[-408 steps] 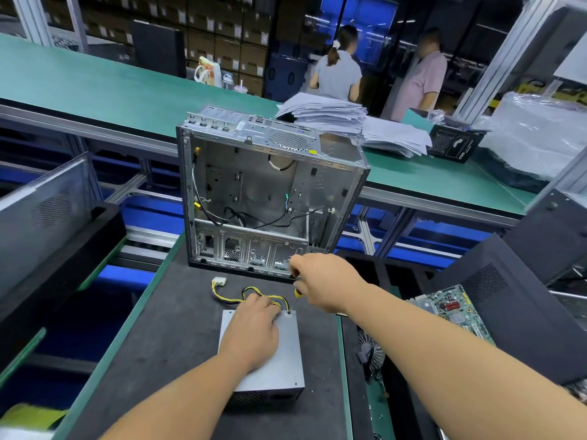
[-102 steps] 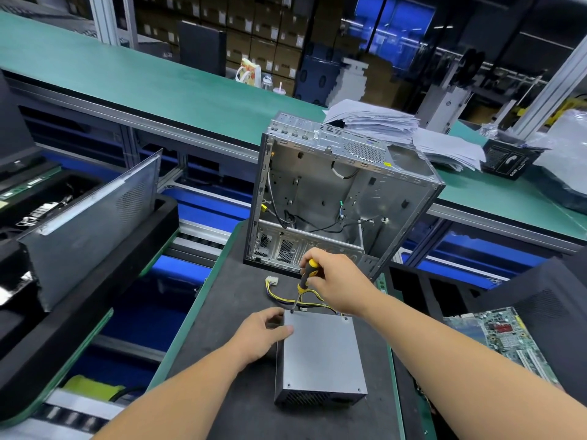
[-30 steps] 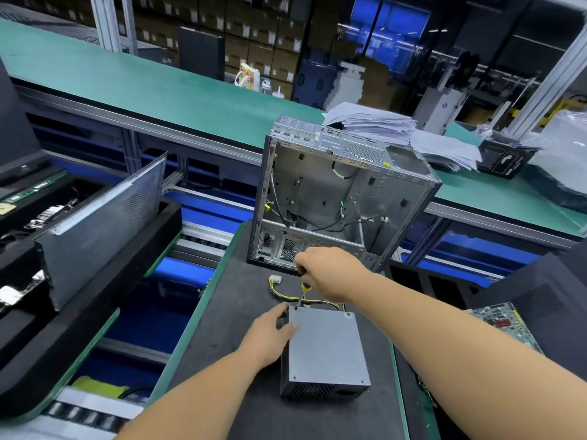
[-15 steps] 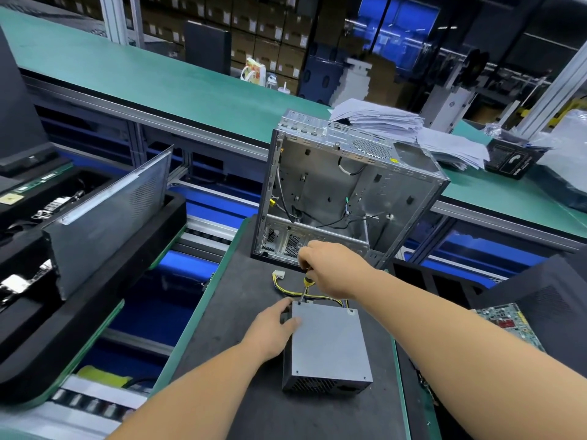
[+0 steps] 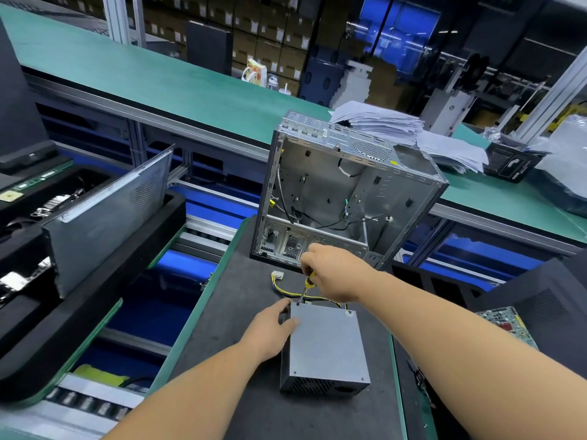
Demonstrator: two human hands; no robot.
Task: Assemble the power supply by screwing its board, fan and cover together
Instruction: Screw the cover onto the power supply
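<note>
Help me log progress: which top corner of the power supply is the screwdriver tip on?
The far left corner, beside the left hand. The far right corner shows a screw with no tool on it.

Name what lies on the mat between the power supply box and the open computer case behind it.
In the head view, yellow-and-black wires with a white connector lie between the power supply and the case.

Right hand [image 5: 333, 274] drives screwdriver [image 5: 307, 284] into power supply [image 5: 325, 344], which left hand [image 5: 270, 331] grips.
</note>
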